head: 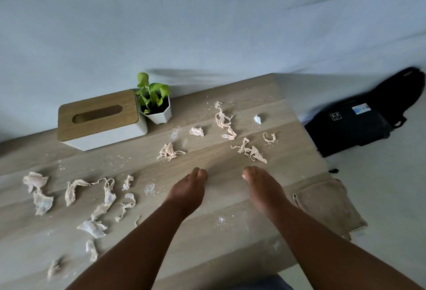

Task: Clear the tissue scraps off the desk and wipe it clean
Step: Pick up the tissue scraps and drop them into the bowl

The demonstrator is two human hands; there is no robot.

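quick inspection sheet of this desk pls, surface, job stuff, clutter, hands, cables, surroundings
surface: wooden desk dusted with white crumbs and specks
job's things: torn tissue scraps in two groups, a left cluster and a far right cluster; a beige cloth lies at the desk's right edge, untouched
clutter: tissue box with a wooden lid and a potted plant at the back, side by side
hands: left hand and right hand reach over the desk, fingers straight, holding nothing
cables: nothing seen
surroundings: pale wall behind; black bag on the floor to the right
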